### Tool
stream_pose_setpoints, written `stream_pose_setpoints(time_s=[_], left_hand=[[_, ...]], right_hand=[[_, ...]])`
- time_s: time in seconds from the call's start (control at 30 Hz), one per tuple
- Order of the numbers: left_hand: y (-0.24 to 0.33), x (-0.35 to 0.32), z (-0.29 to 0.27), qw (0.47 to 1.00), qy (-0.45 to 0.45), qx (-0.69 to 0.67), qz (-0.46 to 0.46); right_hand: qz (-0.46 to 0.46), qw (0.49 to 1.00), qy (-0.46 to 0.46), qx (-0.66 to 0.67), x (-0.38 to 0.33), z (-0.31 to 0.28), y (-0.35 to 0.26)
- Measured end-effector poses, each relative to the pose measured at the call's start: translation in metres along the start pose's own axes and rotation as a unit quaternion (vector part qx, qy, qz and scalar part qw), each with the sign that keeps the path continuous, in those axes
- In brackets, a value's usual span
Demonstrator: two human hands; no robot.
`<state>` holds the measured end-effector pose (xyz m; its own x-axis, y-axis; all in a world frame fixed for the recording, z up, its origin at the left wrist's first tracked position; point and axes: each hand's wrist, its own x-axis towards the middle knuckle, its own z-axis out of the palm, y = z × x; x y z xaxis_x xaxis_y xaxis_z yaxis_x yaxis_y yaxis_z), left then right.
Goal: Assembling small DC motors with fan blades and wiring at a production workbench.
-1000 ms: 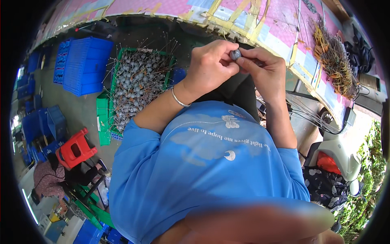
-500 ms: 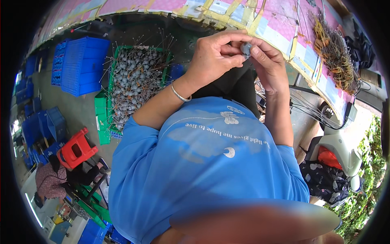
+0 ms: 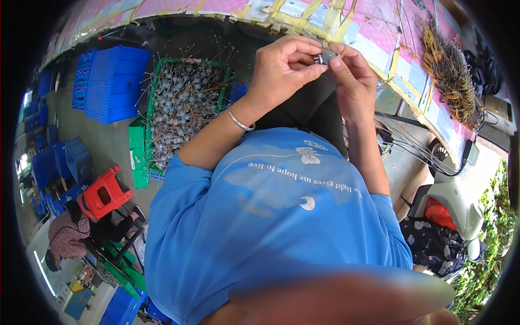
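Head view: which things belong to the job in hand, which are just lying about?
Likely the job:
small grey part, between left hand and right hand
thin-stemmed grey balls, heaped at left

Seemingly just lying about:
red plastic stool
blue plastic crate
pale scooter

Apparently grey part (image 3: 328,56), blue printed shirt (image 3: 276,227), pink tabletop (image 3: 375,21)

- Counter (image 3: 374,27) before the person (image 3: 281,189), wires (image 3: 448,76) on its right
- Knob (image 3: 327,56) between left grip (image 3: 281,66) and right grip (image 3: 356,78)
- Crate (image 3: 152,92) to the left, balls (image 3: 184,97) in it
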<state>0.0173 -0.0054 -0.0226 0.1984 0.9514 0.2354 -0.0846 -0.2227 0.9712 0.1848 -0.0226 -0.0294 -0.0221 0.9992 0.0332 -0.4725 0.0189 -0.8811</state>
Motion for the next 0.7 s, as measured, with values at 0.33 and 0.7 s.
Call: stream_pose_setpoints(time_s=[0.33, 0.7], left_hand=[[0.029, -0.018, -0.013, 0.994, -0.093, -0.020, 0.048], [0.042, -0.039, -0.016, 0.995, -0.061, -0.017, -0.079]], right_hand=[[-0.098, 0.967, -0.174, -0.156, -0.011, -0.006, -0.034], [0.018, 0.968, -0.233, -0.094, 0.011, -0.015, -0.017]])
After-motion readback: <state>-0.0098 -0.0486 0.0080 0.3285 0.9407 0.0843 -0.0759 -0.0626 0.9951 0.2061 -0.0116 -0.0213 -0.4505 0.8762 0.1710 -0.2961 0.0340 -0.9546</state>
